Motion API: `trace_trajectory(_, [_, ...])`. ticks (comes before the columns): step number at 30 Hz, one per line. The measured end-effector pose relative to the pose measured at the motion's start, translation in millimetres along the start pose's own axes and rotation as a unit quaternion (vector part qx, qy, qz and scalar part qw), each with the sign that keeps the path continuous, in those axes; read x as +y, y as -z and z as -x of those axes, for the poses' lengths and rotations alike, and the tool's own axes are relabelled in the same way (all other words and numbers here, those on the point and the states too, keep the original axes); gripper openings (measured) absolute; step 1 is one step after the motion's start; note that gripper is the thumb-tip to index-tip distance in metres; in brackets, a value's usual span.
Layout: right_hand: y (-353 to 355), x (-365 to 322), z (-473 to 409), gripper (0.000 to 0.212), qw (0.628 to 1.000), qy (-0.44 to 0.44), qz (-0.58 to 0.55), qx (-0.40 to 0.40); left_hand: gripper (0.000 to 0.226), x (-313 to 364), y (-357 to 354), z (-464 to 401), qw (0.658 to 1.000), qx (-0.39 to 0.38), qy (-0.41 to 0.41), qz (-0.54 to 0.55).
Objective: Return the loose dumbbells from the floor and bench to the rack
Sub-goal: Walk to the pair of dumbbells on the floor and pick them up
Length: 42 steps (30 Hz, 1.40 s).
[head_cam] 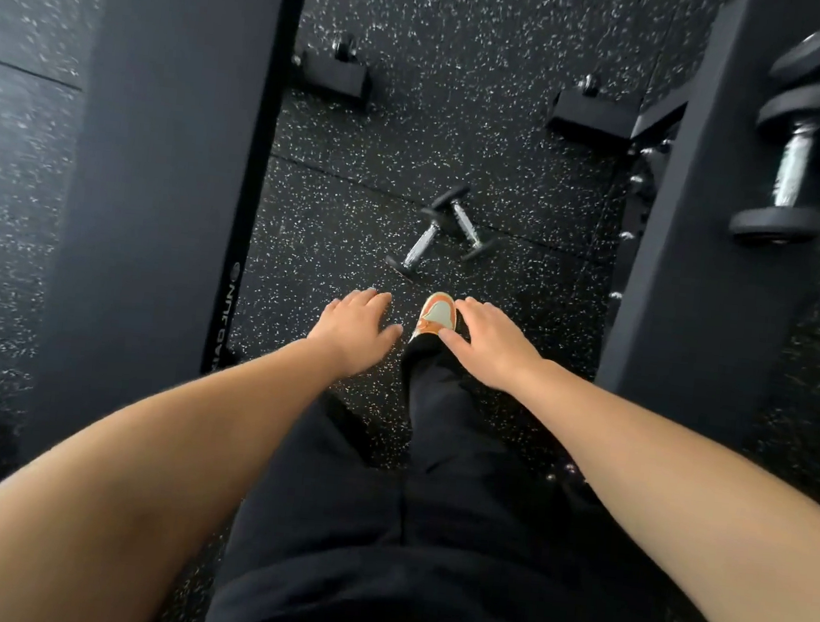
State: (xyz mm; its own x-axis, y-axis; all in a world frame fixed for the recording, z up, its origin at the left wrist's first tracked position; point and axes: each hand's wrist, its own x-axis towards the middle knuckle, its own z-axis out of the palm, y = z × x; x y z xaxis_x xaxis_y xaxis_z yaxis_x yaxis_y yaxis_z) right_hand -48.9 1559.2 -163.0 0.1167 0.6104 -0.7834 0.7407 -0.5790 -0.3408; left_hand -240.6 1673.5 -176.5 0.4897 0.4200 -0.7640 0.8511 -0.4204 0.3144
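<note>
Bare and empty, both hands reach forward and down with palms facing the floor. The left hand point(354, 328) has its fingers point(374, 297) loosely spread and holds nothing; the right hand point(489, 342) is spread the same way, with nothing in its grasp. Just under the right fingertips, an orange and pale shoe point(435, 315) pokes out from a black trouser leg point(443, 413).

Beyond the fingertips of both hands, a little ahead on the speckled rubber floor point(469, 68), lie two small dumbbells point(442, 234) with chrome handles and black ends, crossed against each other and touched by neither hand.

Well off to the left of the left hand runs a long dark padded bench point(175, 141). To the right of the right hand stands a dark rack point(712, 238), with larger dumbbells point(792, 165) resting on it at the far right. Further ahead, two black frame feet point(336, 78) sit on the floor.
</note>
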Motion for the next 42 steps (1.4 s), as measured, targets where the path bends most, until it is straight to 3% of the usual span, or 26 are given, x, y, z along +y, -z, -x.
trace_trajectory(9, [12, 63, -145, 0.066, 0.999, -0.014, -0.044, -0.001, 0.066, 0, -12, -156, 1.0, -0.018, 0.006, 0.015])
trace_trajectory(21, [-61, 143, -377, 0.072, 0.996, -0.068, -0.049, -0.005, 0.068, -65, -116, -369, 0.997, -0.07, -0.01, 0.015])
trace_trajectory(26, [-78, 170, -443, 0.069, 0.996, -0.076, -0.051, 0.017, 0.068, -76, -156, -441, 0.996, -0.054, -0.006, 0.073])
trace_trajectory(31, [-87, 194, -502, 0.051, 0.993, -0.085, -0.064, 0.041, 0.071, -81, -181, -497, 0.991, -0.041, 0.012, 0.124])
trace_trajectory(34, [-86, 203, -529, 0.066, 0.991, -0.108, -0.076, 0.04, 0.072, -82, -191, -522, 0.986, -0.051, 0.022, 0.156])
trace_trajectory(42, [-110, 214, -571, 0.055, 0.976, -0.159, -0.145, 0.028, 0.038, -83, -208, -549, 0.967, -0.018, 0.028, 0.251])
